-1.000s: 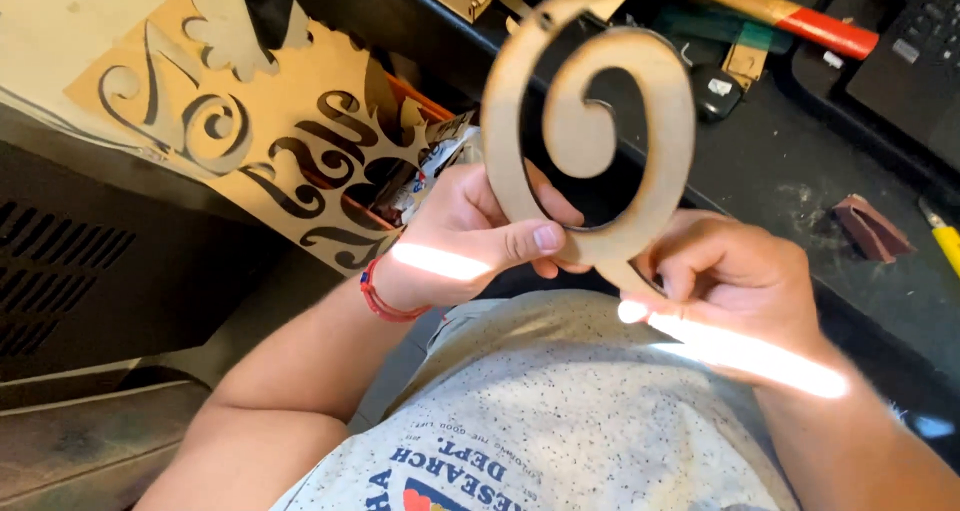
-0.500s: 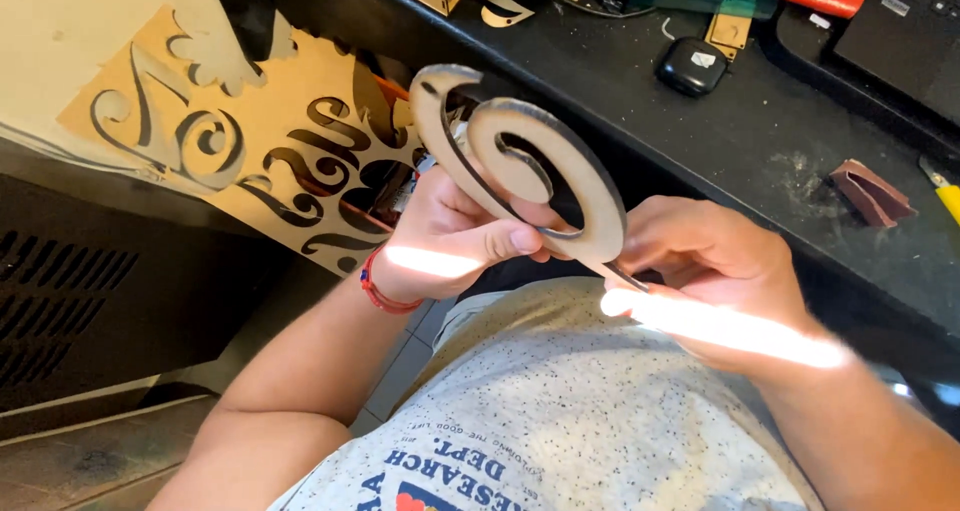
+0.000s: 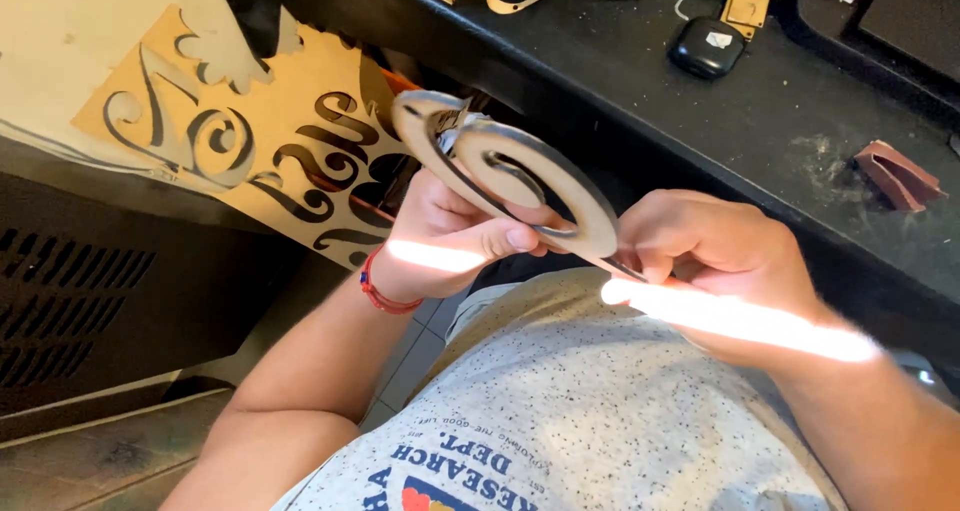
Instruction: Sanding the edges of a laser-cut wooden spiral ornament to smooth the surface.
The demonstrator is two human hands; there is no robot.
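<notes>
I hold a flat wooden spiral cutout [image 3: 555,186] in front of my chest, tilted almost edge-on to the camera. My left hand [image 3: 450,236] grips its lower left side, thumb lying across the wood. My right hand [image 3: 715,251] pinches the spiral's lower end, fingers curled tight around it. A red band circles my left wrist. A bright strip of sunlight falls across both hands.
A plywood sheet with scroll-shaped cutouts [image 3: 255,146] leans at the left. Ahead runs a black workbench [image 3: 620,81] bearing a small black case [image 3: 706,47], a folded brown piece of sandpaper [image 3: 897,174] and tools at the far edge. A dark grilled cabinet [image 3: 70,291] stands at lower left.
The spiral has tipped from facing the camera to lying nearly flat. Both hands have kept their grip and dropped a little.
</notes>
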